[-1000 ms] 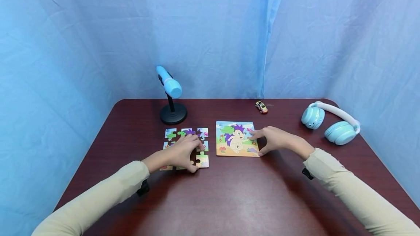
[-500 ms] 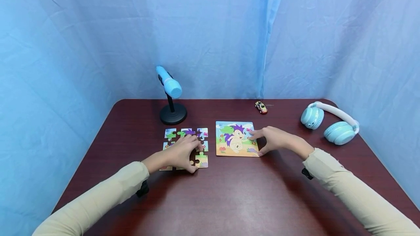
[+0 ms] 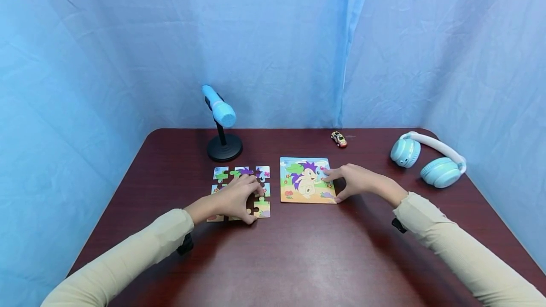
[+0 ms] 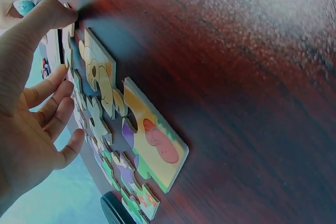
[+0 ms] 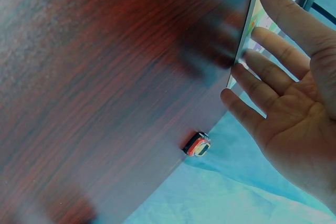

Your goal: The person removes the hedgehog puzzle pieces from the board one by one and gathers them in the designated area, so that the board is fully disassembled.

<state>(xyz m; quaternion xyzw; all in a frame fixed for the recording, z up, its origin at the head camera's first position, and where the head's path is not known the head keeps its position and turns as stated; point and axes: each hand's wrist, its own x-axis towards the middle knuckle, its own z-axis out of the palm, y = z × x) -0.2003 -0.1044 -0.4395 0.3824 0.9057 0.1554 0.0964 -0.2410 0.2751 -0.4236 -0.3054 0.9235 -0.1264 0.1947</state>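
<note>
Loose jigsaw pieces (image 3: 262, 209) lie in a spaced-out square left of the middle, printed with purple, green and sandy parts of a picture. My left hand (image 3: 236, 195) reaches over them, thumb spread from the fingers, with fingertips at the right-hand pieces; it hides several of them. A corner piece (image 4: 160, 140) with a red shape shows in the left wrist view. To the right lies a square puzzle board (image 3: 304, 185) with a purple-haired hedgehog picture. My right hand (image 3: 356, 181) rests fingertips and thumb on its right edge, fingers fairly straight in the right wrist view.
A blue microphone (image 3: 223, 112) on a black stand (image 3: 225, 148) is behind the pieces. At the back lies a small toy car (image 3: 339, 139). Light-blue headphones (image 3: 439, 172) lie on the right of the dark wooden table (image 3: 307, 259), and blue curtains (image 3: 273, 46) surround it.
</note>
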